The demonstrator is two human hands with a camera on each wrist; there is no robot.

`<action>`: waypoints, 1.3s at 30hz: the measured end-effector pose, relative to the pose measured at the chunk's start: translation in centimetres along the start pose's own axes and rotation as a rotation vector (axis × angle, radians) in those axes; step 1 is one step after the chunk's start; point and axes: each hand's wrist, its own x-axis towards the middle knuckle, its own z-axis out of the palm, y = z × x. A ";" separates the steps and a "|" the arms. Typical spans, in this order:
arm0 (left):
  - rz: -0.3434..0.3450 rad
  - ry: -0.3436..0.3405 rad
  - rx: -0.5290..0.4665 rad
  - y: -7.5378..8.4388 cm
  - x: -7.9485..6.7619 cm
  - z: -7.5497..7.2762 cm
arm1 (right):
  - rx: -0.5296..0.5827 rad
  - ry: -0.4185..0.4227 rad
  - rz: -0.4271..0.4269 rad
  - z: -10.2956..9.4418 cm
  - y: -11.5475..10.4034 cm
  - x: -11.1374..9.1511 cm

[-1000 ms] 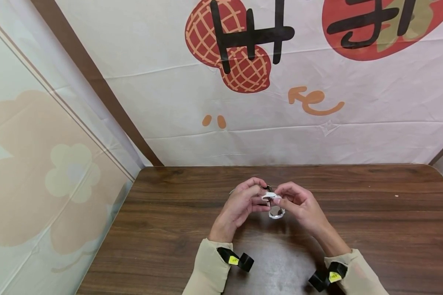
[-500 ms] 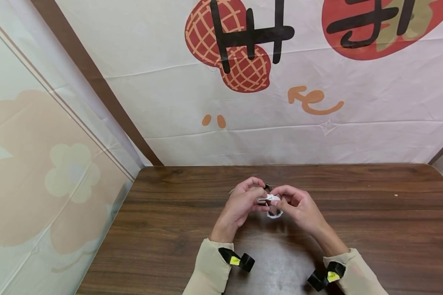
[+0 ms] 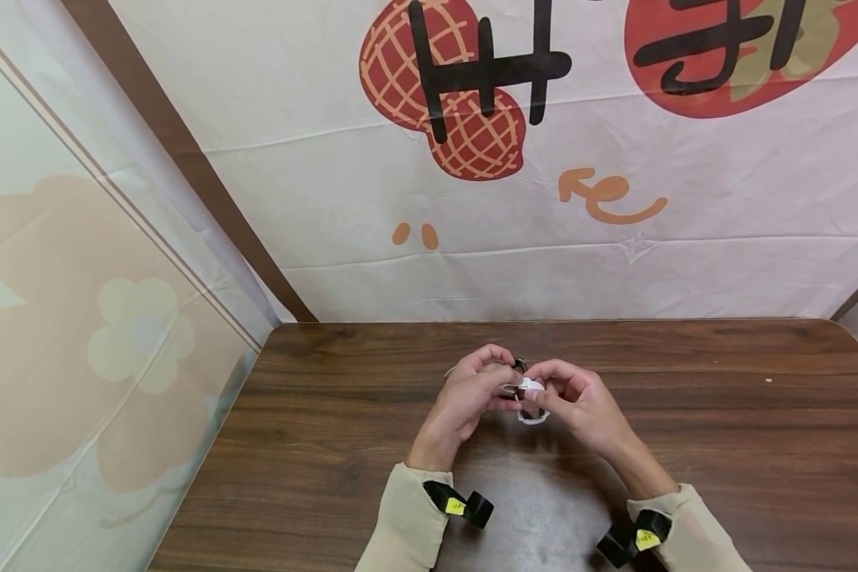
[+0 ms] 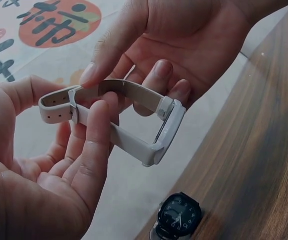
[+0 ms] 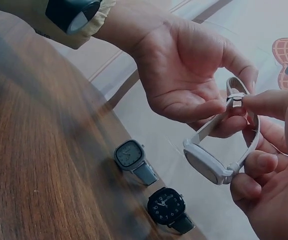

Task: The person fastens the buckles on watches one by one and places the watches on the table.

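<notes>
A white wristwatch (image 4: 170, 131) is held up between both hands, its strap (image 4: 131, 142) bent round into a loop and passed through the metal buckle (image 4: 73, 106). My left hand (image 3: 465, 397) pinches the strap beside the buckle between thumb and fingers. From the other side, my right hand (image 3: 579, 401) pinches the strap close to the buckle, with its other fingers curled by the watch case. In the right wrist view the case (image 5: 206, 164) hangs below the fingers, tilted.
A black-dialled watch (image 5: 167, 206) and a grey-dialled watch (image 5: 129, 154) lie on the wooden table (image 3: 686, 445) near its far edge, behind the hands. A printed cloth (image 3: 314, 199) hangs behind the table.
Over the last second my right hand has shifted slightly left and down, and the strap's white loop has turned between the fingers. My left hand has stayed nearly still.
</notes>
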 end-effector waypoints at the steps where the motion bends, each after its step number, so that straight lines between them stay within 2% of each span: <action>1: -0.001 -0.004 0.000 0.0 0.0 0.0 | 0.001 -0.002 -0.004 0.0 0.0 0.0; 6: -0.002 -0.011 0.008 0.0 0.0 0.0 | -0.015 0.009 -0.007 0.0 -0.2 0.0; 10: 0.000 -0.015 0.010 0.0 0.1 0.0 | -0.032 0.051 0.012 0.1 -0.4 0.0; 15: 0.029 -0.034 0.006 0.1 0.1 0.1 | 0.032 0.087 0.033 0.1 -0.6 0.1; 21: 0.100 -0.060 -0.032 0.0 0.1 0.2 | 0.132 0.070 0.005 0.0 -0.6 0.1; 25: 0.123 -0.069 -0.056 0.0 0.1 0.3 | 0.171 0.050 -0.020 0.0 -0.6 0.1; 32: 0.127 -0.067 -0.061 0.1 0.1 0.2 | 0.186 0.042 -0.018 0.1 -0.7 0.2; 39: 0.127 -0.060 -0.065 0.2 -0.1 0.3 | 0.189 0.031 -0.093 0.4 -0.8 0.2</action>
